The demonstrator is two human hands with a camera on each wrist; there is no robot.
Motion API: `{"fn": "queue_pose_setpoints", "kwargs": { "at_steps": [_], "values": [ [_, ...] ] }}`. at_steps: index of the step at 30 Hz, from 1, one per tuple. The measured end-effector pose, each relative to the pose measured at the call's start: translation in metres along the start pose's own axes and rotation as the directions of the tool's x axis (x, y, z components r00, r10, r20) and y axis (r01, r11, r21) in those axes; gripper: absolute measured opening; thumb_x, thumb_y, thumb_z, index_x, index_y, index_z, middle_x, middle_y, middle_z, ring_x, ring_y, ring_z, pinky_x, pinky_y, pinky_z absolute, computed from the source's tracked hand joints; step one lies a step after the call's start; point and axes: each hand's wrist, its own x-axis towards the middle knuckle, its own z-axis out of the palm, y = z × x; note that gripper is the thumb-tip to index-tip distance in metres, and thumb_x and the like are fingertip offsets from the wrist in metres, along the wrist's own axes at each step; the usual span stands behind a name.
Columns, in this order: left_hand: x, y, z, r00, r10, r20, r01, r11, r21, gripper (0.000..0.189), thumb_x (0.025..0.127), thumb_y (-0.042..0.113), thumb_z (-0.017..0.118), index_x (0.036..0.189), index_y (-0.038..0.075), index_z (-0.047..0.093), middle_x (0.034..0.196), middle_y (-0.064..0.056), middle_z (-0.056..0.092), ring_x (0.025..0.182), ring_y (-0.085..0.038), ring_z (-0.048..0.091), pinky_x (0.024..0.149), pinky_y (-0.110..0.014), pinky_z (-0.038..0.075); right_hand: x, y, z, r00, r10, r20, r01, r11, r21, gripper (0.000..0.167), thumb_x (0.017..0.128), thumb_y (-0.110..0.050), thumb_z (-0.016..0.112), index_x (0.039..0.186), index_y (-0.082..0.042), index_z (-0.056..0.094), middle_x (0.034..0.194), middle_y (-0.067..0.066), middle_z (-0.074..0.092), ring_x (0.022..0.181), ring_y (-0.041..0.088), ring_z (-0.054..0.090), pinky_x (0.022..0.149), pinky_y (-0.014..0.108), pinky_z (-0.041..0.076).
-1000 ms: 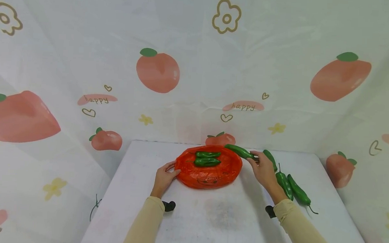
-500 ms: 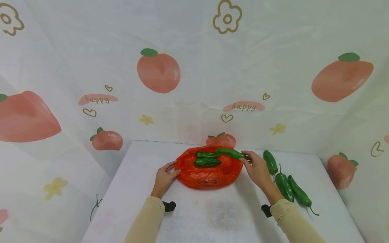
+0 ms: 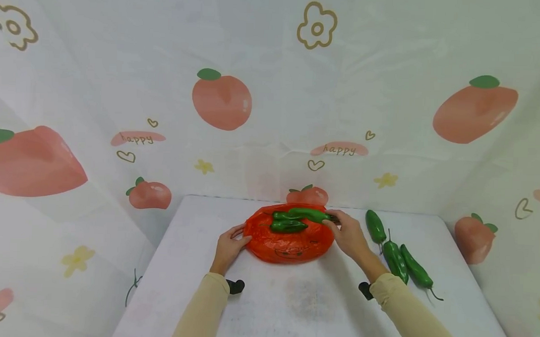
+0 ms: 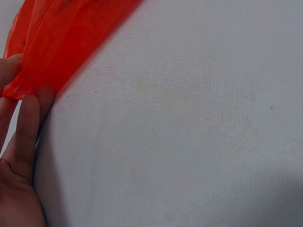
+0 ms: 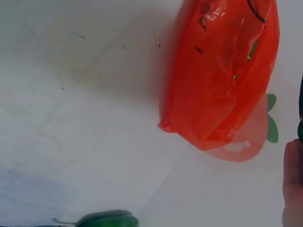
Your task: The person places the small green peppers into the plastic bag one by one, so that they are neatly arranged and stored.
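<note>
A red plastic bag (image 3: 267,248) with black print lies spread on the white table. Two green peppers (image 3: 288,226) rest side by side on it. At its left edge my left hand (image 3: 228,247) pinches the thin plastic between thumb and fingers; the left wrist view shows the bag's gathered edge (image 4: 57,52) in that grip. My right hand (image 3: 350,236) holds another green pepper (image 3: 310,214) by its stem end, its tip pointing left above the bag. In the right wrist view only part of that hand (image 5: 293,189) appears, at the right edge.
Right of my right forearm lie three more green peppers: one at the back (image 3: 375,226), one in the middle (image 3: 395,260) and one farther right (image 3: 416,269). A white patterned sheet (image 3: 270,158) hangs around the table (image 3: 291,313).
My right hand has carried its pepper leftward, from the bag's right rim to above the bag, close to the two peppers there. The left hand has kept its place on the bag's edge.
</note>
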Motion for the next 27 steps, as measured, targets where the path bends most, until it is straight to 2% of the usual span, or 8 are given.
{"fn": "queue_pose_setpoints", "kwargs": {
  "at_steps": [4, 10, 17, 24, 27],
  "values": [
    [0.000, 0.000, 0.000, 1.000, -0.005, -0.004, 0.005, 1.000, -0.001, 0.052, 0.089, 0.035, 0.079, 0.138, 0.022, 0.065, 0.142, -0.010, 0.064, 0.117, -0.025, 0.070, 0.097, -0.037, 0.060, 0.000, -0.004, 0.004, 0.998, -0.045, 0.043, 0.046, 0.999, -0.030, 0.036, 0.093, -0.015, 0.074, 0.125, -0.001, 0.066, 0.112, 0.014, 0.075, 0.098, 0.027, 0.072, 0.090, 0.046, 0.061],
    [-0.001, 0.001, 0.000, 1.000, 0.002, -0.002, -0.002, 1.000, -0.007, 0.053, 0.088, 0.036, 0.080, 0.137, 0.022, 0.065, 0.142, -0.010, 0.065, 0.110, -0.022, 0.072, 0.095, -0.036, 0.061, 0.000, -0.007, 0.015, 0.992, -0.100, 0.079, 0.104, 0.993, -0.053, 0.037, 0.092, -0.014, 0.075, 0.125, 0.000, 0.067, 0.113, 0.014, 0.075, 0.101, 0.028, 0.071, 0.093, 0.048, 0.060],
    [-0.002, 0.003, -0.001, 1.000, 0.007, -0.001, -0.007, 1.000, 0.000, 0.051, 0.089, 0.034, 0.080, 0.137, 0.021, 0.066, 0.140, -0.011, 0.065, 0.106, -0.021, 0.072, 0.095, -0.036, 0.061, 0.001, -0.013, 0.025, 0.989, -0.057, 0.140, 0.064, 0.997, -0.044, 0.039, 0.092, -0.014, 0.074, 0.128, -0.001, 0.065, 0.119, 0.012, 0.073, 0.105, 0.028, 0.070, 0.095, 0.047, 0.060],
    [-0.004, 0.007, -0.001, 1.000, 0.017, -0.006, -0.017, 1.000, 0.015, 0.052, 0.090, 0.032, 0.079, 0.138, 0.019, 0.064, 0.141, -0.011, 0.066, 0.123, -0.027, 0.067, 0.101, -0.040, 0.058, 0.004, -0.016, 0.034, 0.984, -0.031, 0.176, 0.043, 0.997, -0.067, 0.039, 0.093, -0.018, 0.073, 0.128, -0.004, 0.066, 0.121, 0.010, 0.072, 0.108, 0.026, 0.068, 0.098, 0.047, 0.059],
    [-0.005, 0.008, 0.000, 1.000, 0.013, -0.008, -0.013, 1.000, 0.016, 0.051, 0.091, 0.031, 0.078, 0.138, 0.019, 0.064, 0.140, -0.010, 0.066, 0.123, -0.028, 0.067, 0.101, -0.039, 0.058, 0.005, -0.017, 0.038, 0.982, -0.020, 0.189, 0.035, 0.996, -0.077, 0.039, 0.094, -0.020, 0.073, 0.129, -0.005, 0.066, 0.123, 0.010, 0.072, 0.111, 0.027, 0.068, 0.099, 0.047, 0.058]
  ]
}}
